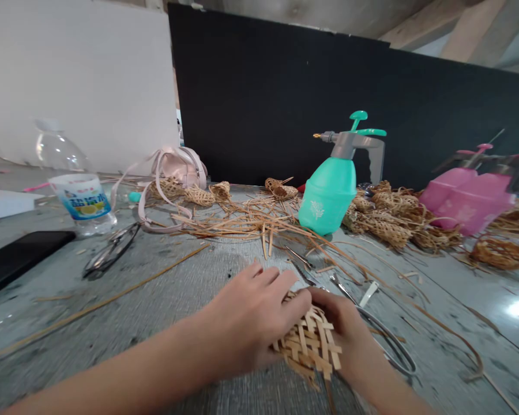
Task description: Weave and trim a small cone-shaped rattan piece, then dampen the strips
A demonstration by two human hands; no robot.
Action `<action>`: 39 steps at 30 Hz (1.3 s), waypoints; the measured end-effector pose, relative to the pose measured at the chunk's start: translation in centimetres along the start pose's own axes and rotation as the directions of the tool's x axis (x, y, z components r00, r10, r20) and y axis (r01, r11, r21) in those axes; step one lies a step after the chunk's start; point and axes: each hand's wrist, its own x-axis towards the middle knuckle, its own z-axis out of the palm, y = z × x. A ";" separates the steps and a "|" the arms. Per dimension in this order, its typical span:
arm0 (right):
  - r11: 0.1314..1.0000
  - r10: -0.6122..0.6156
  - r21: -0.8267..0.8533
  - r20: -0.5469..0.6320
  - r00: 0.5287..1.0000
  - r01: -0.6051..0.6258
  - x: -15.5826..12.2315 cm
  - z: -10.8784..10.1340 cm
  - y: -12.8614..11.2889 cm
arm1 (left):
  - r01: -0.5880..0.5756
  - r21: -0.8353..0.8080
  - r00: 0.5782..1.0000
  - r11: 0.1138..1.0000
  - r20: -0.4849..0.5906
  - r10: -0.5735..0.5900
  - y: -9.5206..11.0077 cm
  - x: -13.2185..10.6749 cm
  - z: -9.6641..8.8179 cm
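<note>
Have left hand (pixel 251 314) cupped over woven bamboo basket piece (pixel 309 349), held just above grey counter (pixel 125 311) or on it, cannot tell; long axis runs away from me, loose strip ends pointing my way; right hand (pixel 339 328) gripping its right side; scissors (pixel 389 346) just beside.

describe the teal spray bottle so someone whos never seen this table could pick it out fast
Find the tall black board behind the weathered grey table. At the table's far side, right of the loose pale strips and beside a heap of small woven pieces, a teal pump sprayer stands upright. It has a grey nozzle head, unlike the pink sprayers farther right.
</note>
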 end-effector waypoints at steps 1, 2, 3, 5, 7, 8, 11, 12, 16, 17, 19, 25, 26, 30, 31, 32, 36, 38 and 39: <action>1.000 -0.014 -0.016 0.001 1.000 0.014 -0.1 -0.1 0.0 | 0.003 -0.010 1.000 1.000 -0.001 -0.003 0.0 0.0 -0.1; 0.999 -0.029 -0.035 -0.002 1.000 0.029 -0.2 -0.2 0.0 | 0.002 -0.022 1.000 1.000 0.001 -0.002 0.1 0.0 -0.1; 0.997 -0.044 -0.058 -0.010 0.999 0.043 -0.3 -0.3 0.1 | 0.000 -0.034 1.000 0.999 0.008 0.000 0.1 0.0 -0.1; 0.991 -0.066 -0.116 -0.035 0.997 0.062 -0.4 -0.4 0.2 | -0.012 -0.077 1.000 0.997 0.025 0.014 0.1 -0.1 0.3; 0.982 -0.065 -0.184 -0.067 0.996 0.052 -0.5 -0.5 0.2 | -0.030 -0.164 0.999 0.986 0.033 0.036 -0.2 -0.2 1.2; 0.975 -0.059 -0.218 -0.080 0.995 0.040 -0.5 -0.6 0.2 | -0.033 -0.221 0.999 0.975 0.027 0.040 -0.4 -0.3 1.8; 0.953 -0.037 -0.304 -0.095 0.995 0.007 -0.7 -0.7 -0.5 | -0.030 -0.422 0.999 0.906 -0.044 0.013 -1.1 -0.6 3.5; 0.946 -0.038 -0.325 -0.090 0.995 0.006 -0.7 -0.8 -0.8 | -0.037 -0.493 0.997 0.869 -0.077 -0.002 -1.4 -0.7 4.0; 0.881 -0.220 -0.438 -0.051 0.974 0.176 -1.3 -1.0 -2.4 | -0.088 -0.694 0.984 0.714 -0.174 -0.048 -1.9 -1.1 4.7; 0.855 -0.303 -0.456 -0.051 0.951 0.248 -1.5 -1.1 -2.6 | -0.094 -0.720 0.980 0.687 -0.189 -0.063 -1.9 -1.2 4.7; 0.812 -0.454 -0.447 -0.079 0.887 0.375 -1.8 -1.2 -2.9 | -0.110 -0.764 0.972 0.636 -0.216 -0.091 -1.9 -1.3 4.6; 0.785 -0.544 -0.437 -0.146 0.826 0.439 -2.3 -1.3 -3.1 | -0.316 -0.770 0.902 0.554 -0.425 -0.077 -1.3 -0.7 4.1; 0.783 -0.540 -0.441 -0.134 0.831 0.438 -2.3 -1.3 -3.2 | -0.352 -0.738 0.884 0.576 -0.465 -0.055 -1.1 -0.6 3.9; 0.758 -0.577 -0.460 -0.142 0.804 0.462 -2.3 -1.1 -3.4 | -0.389 -0.647 0.855 0.656 -0.519 -0.006 -0.2 -0.5 3.1; 0.755 -0.579 -0.465 -0.142 0.803 0.462 -2.2 -1.1 -3.4 | -0.386 -0.640 0.858 0.664 -0.514 0.003 -0.1 -0.5 3.0; 0.758 -0.572 -0.464 -0.138 0.808 0.457 -2.2 -1.0 -3.4 | -0.384 -0.639 0.861 0.667 -0.508 0.009 0.0 -0.6 2.8; 0.807 -0.522 -0.404 -0.149 0.840 0.430 -2.2 -0.8 -3.2 | -0.356 -0.692 0.876 0.628 -0.481 -0.033 0.1 -1.0 2.9; 0.828 -0.514 -0.354 -0.169 0.841 0.435 -2.3 -0.8 -3.2 | -0.321 -0.747 0.894 0.582 -0.441 -0.073 0.0 -1.2 3.1; 0.830 -0.516 -0.340 -0.168 0.840 0.441 -2.3 -0.8 -3.2 | -0.304 -0.770 0.904 0.561 -0.419 -0.087 -0.1 -1.3 3.2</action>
